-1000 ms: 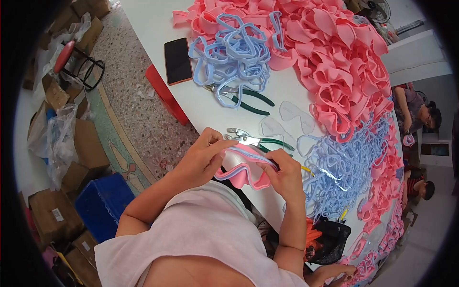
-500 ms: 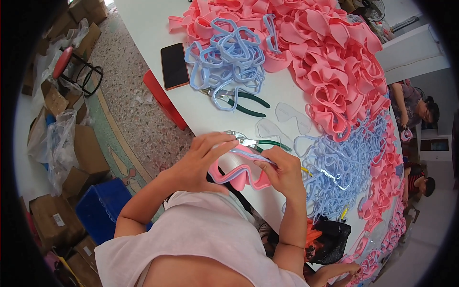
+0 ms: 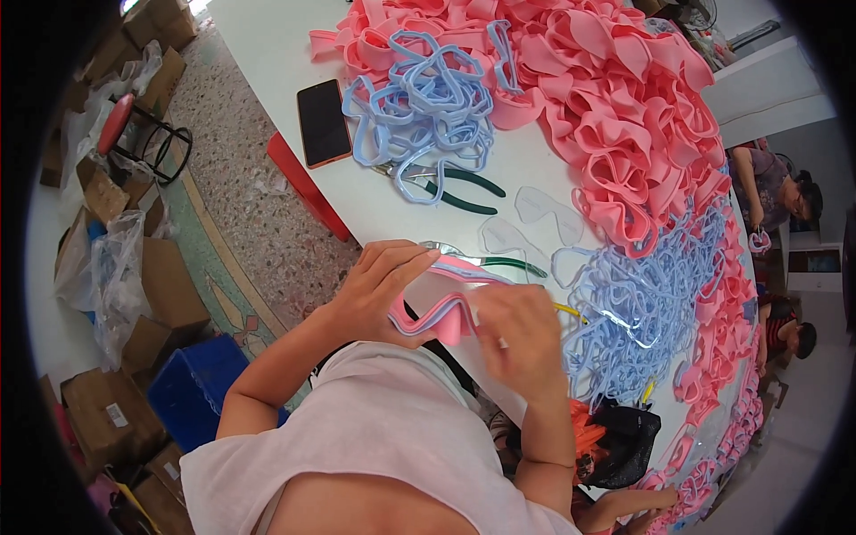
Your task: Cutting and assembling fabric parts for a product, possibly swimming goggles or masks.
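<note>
My left hand [image 3: 379,290] is closed round the left end of a soft pink goggle skirt [image 3: 455,323], which has a thin light blue frame strip along its edge. At the skirt's right end is my right hand [image 3: 526,334], curled and smeared by motion; whether its fingers grip the skirt cannot be told. Just beyond the skirt lie green-handled pliers [image 3: 513,264], partly hidden by it. A second pair of green-handled pliers [image 3: 468,189] rests farther back, with a clear goggle lens [image 3: 508,237] and another clear lens [image 3: 546,212] nearby.
Pink skirts [image 3: 615,116] are heaped across the far table [image 3: 259,53]. Light blue frames lie in a small pile [image 3: 428,98] and a large tangle [image 3: 633,312]. A phone [image 3: 324,123] is near the left edge. A red stool [image 3: 308,187] and blue bin [image 3: 196,388] stand left; other people sit right.
My right hand has shifted slightly down at the skirt's right end and turned, now covering that end. My left hand keeps its hold in nearly the same place.
</note>
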Demonstrator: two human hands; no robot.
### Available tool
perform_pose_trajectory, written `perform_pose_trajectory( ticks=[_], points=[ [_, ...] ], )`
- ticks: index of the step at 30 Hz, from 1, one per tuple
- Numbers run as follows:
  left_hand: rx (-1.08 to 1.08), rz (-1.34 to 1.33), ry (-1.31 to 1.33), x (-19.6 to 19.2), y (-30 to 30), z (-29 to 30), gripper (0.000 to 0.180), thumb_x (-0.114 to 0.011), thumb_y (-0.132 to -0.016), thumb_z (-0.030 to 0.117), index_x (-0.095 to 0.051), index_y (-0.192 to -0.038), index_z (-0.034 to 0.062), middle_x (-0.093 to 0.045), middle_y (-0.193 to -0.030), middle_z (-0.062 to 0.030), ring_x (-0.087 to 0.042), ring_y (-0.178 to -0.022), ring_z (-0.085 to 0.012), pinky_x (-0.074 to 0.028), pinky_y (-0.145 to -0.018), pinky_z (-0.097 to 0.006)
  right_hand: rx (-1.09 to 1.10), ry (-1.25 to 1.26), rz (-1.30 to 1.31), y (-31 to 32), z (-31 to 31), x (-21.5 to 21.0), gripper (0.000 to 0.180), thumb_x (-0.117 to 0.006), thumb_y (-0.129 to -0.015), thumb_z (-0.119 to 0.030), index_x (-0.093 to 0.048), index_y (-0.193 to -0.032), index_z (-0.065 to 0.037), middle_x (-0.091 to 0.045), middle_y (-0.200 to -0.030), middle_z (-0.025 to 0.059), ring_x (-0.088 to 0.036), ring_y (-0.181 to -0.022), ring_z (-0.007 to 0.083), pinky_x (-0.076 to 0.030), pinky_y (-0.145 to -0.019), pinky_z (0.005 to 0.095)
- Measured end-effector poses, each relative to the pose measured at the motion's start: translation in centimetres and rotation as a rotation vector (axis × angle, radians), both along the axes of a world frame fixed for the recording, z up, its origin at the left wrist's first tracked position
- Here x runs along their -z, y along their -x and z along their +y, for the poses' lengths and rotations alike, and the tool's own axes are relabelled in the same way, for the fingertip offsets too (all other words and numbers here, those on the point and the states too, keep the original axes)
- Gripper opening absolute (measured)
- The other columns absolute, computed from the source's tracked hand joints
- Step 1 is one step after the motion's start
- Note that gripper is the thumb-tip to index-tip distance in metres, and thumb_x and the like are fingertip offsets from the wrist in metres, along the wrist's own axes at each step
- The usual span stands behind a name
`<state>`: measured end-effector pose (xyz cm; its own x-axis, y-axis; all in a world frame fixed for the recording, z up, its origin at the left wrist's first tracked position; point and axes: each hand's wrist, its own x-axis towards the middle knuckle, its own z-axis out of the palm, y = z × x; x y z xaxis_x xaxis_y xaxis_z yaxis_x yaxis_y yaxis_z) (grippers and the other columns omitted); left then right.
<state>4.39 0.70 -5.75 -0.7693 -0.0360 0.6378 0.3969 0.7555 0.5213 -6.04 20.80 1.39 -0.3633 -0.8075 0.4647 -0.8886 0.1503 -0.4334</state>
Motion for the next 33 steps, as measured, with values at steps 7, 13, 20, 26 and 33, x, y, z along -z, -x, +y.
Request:
perform_pose_trajectory(
  ticks=[7,13,20,26,33],
  points=[
    [-0.003,-0.002,0.025,-0.7,0.5,0.5,0.091,-0.087,-0.052,0.025,-0.053,-0.133,0.0011,-0.058,-0.123,-0.0129,-0.055,-0.112,-0.0299,-0.043,-0.094,-0.040,0.005,-0.117,-0.077,-1.3,-0.6,1.7,0.040,-0.067,-0.068,0.002,-0.069,-0.106,-0.011,-0.063,-0.108,0.0091,-0.060,-0.094,0.0274,-0.048,-0.080,0.0390],
    [-0.071,0.015,-0.111,-0.1,0.6,0.1,0.092,-0.087,-0.051,0.022,-0.052,-0.133,-0.0013,-0.058,-0.123,-0.0151,-0.055,-0.112,-0.0324,-0.044,-0.095,-0.042,0.215,0.075,-0.172,0.3,2.5,0.4,0.046,-0.060,-0.065,0.011,-0.067,-0.107,-0.005,-0.067,-0.101,0.0093,-0.060,-0.089,0.0277,-0.047,-0.077,0.0369],
    [-0.066,0.047,-0.110,0.7,0.6,0.0,0.093,-0.087,-0.050,0.021,-0.052,-0.133,-0.0025,-0.059,-0.120,-0.0160,-0.055,-0.109,-0.0337,-0.045,-0.094,-0.042,0.032,-0.022,-0.122,0.5,3.7,2.3,0.041,-0.058,-0.067,0.013,-0.070,-0.100,-0.008,-0.070,-0.095,0.0048,-0.060,-0.085,0.0252,-0.048,-0.076,0.0342],
    [-0.118,-0.036,-0.121,2.4,0.4,-0.4,0.087,-0.085,-0.056,0.028,-0.052,-0.131,-0.0021,-0.059,-0.119,-0.0156,-0.055,-0.109,-0.0342,-0.044,-0.095,-0.043,0.503,0.128,-0.324,6.9,3.6,4.4,0.029,-0.062,-0.077,0.007,-0.069,-0.103,-0.005,-0.068,-0.098,0.0121,-0.063,-0.090,0.0309,-0.051,-0.080,0.0369],
    [-0.119,-0.077,-0.212,2.9,-0.4,-1.8,0.090,-0.083,-0.059,0.029,-0.047,-0.136,-0.0022,-0.061,-0.118,-0.0172,-0.054,-0.109,-0.0339,-0.043,-0.096,-0.044,0.500,-0.404,0.020,17.7,2.4,10.0,0.034,-0.070,-0.076,-0.002,-0.066,-0.110,-0.001,-0.065,-0.110,0.0178,-0.059,-0.107,0.0358,-0.049,-0.093,0.0438]
  ],
)
